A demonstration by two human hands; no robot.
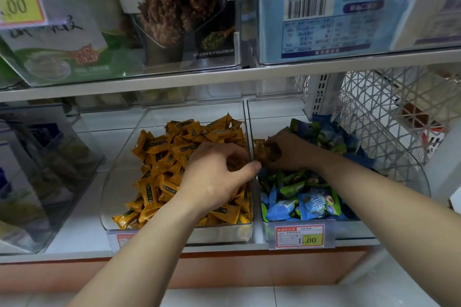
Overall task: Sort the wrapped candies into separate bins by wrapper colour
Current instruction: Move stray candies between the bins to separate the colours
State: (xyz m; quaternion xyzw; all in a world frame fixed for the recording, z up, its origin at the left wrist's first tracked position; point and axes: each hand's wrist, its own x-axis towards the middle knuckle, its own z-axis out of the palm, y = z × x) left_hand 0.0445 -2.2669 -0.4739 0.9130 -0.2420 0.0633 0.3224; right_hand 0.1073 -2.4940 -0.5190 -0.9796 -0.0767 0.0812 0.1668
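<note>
- Bins of clear plastic sit side by side mid-frame: left bin [116,179] holds orange candies [159,157], right bin [354,230] holds blue and green candies [306,202].
- Your right hand [289,154] grasps stray orange candies over the right bin, likely to pass them left.
- Your left hand [219,177] curls round orange candies beside the dividing wall.
- Price tags [300,237] read "1.00" lower right, "2.00" upper right.
</note>
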